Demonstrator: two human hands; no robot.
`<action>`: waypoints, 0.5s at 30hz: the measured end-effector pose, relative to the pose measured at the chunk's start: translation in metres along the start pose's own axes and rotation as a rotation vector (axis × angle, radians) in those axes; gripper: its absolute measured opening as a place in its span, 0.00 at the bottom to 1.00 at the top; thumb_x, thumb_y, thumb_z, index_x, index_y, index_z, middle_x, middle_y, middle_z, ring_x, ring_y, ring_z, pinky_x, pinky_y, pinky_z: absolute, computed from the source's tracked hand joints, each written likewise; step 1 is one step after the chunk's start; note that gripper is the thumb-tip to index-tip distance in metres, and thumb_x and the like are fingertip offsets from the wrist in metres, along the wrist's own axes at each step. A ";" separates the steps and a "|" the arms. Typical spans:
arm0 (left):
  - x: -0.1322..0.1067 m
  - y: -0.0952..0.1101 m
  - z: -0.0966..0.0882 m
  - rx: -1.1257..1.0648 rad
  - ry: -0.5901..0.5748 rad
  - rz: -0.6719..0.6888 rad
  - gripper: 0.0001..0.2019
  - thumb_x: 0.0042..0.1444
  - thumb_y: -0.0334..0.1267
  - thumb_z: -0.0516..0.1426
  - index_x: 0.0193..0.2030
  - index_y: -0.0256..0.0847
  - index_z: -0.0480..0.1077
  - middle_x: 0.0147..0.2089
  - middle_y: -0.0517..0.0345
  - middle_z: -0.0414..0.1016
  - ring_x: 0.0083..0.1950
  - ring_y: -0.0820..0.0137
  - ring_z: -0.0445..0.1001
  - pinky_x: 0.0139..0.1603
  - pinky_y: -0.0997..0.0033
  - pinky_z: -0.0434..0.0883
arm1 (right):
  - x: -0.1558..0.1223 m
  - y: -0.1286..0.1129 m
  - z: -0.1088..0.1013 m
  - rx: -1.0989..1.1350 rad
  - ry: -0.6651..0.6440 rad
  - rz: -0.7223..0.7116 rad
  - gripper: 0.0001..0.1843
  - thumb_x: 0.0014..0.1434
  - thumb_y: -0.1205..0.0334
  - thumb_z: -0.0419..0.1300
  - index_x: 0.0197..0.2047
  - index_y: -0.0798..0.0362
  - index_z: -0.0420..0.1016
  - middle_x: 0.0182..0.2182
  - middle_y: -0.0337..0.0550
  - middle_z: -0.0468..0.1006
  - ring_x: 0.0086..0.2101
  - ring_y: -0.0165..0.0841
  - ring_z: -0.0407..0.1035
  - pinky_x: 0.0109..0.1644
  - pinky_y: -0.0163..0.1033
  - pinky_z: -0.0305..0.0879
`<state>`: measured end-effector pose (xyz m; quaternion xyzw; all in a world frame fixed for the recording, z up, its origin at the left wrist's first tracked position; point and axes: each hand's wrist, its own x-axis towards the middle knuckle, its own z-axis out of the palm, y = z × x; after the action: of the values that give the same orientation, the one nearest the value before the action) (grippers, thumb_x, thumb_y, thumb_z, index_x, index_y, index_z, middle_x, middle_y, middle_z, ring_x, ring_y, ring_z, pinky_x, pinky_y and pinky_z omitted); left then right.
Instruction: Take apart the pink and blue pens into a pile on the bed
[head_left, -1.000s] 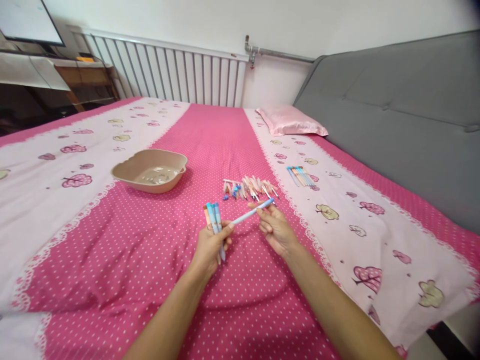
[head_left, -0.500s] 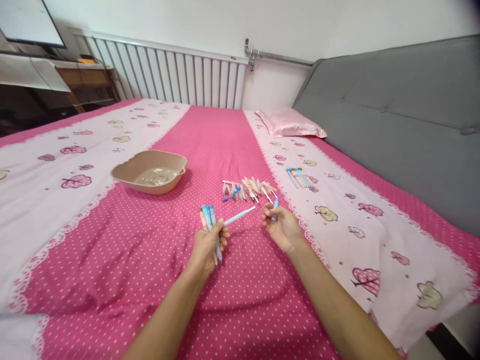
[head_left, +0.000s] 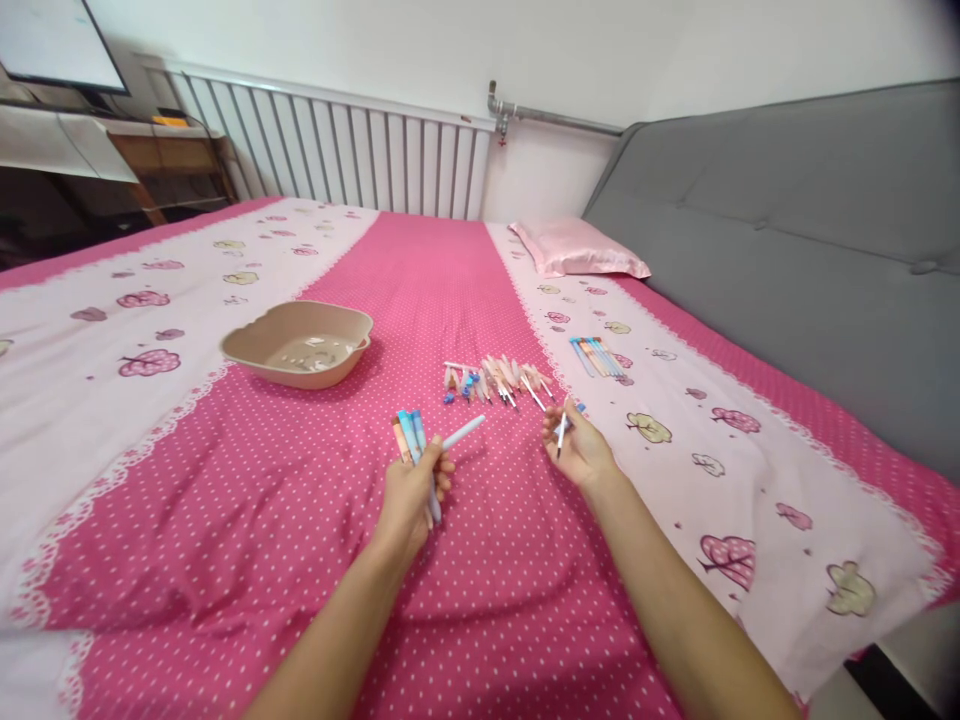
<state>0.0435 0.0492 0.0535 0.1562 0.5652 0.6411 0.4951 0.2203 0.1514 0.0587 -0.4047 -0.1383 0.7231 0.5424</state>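
- Looking down in the head view: the left hand point(head_left: 409, 495) is closed round a bundle of pens point(head_left: 406, 434), blue and orange, their ends standing up and away from the person.
- The same hand also pins a pale pen barrel point(head_left: 463, 432) against the bundle. Its long axis runs from the fingers up and to the right, and its free end points toward the right hand.
- The right hand point(head_left: 583, 452) pinches a thin white refill point(head_left: 560, 434) between thumb and fingers. The refill stands nearly upright with its dark tip downward. A small blue bit shows by the fingertips; I cannot tell what it is.
- Key relation: the refill lies to the right of the barrel's free end, at about the same height and apart from it. Only flat bedspread point(head_left: 480, 560) shows between the two hands.
- A pile of pen parts point(head_left: 495, 378) lies just beyond the gap, nearer the right hand than the left.
- A row of pens point(head_left: 596, 355) lies side by side on the pale strip, beyond the right hand.
- A beige basin point(head_left: 247, 352) sits to the left, well apart from the left hand, with small pieces inside.
- Edges: the grey headboard point(head_left: 787, 230) rises at the right, well apart. The bed's edge falls away at lower right, behind the right forearm. A pillow point(head_left: 577, 248) lies far off.
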 end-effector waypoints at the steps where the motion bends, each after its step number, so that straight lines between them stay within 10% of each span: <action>1: 0.000 0.000 0.001 -0.023 0.013 -0.022 0.10 0.48 0.38 0.59 0.24 0.33 0.67 0.17 0.62 0.68 0.13 0.82 0.62 0.12 0.84 0.57 | -0.004 0.002 0.002 -0.021 -0.051 0.065 0.13 0.60 0.60 0.53 0.25 0.53 0.65 0.23 0.37 0.74 0.22 0.23 0.67 0.25 0.28 0.66; 7: -0.001 -0.009 0.005 -0.026 -0.004 -0.103 0.11 0.50 0.39 0.58 0.24 0.31 0.68 0.16 0.60 0.69 0.12 0.82 0.61 0.11 0.83 0.57 | -0.031 0.057 0.021 -0.190 -0.449 0.300 0.11 0.56 0.58 0.58 0.26 0.54 0.66 0.27 0.39 0.76 0.31 0.30 0.73 0.37 0.37 0.69; 15: -0.002 -0.009 0.003 0.066 -0.099 -0.088 0.10 0.47 0.38 0.61 0.24 0.33 0.67 0.18 0.60 0.71 0.12 0.82 0.61 0.11 0.84 0.56 | 0.041 0.047 0.045 -0.949 -0.200 -0.337 0.13 0.59 0.53 0.49 0.33 0.51 0.67 0.26 0.41 0.75 0.24 0.29 0.70 0.28 0.36 0.67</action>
<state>0.0508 0.0477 0.0469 0.1789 0.5670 0.5912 0.5450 0.1521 0.1818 0.0394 -0.5072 -0.5657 0.5183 0.3924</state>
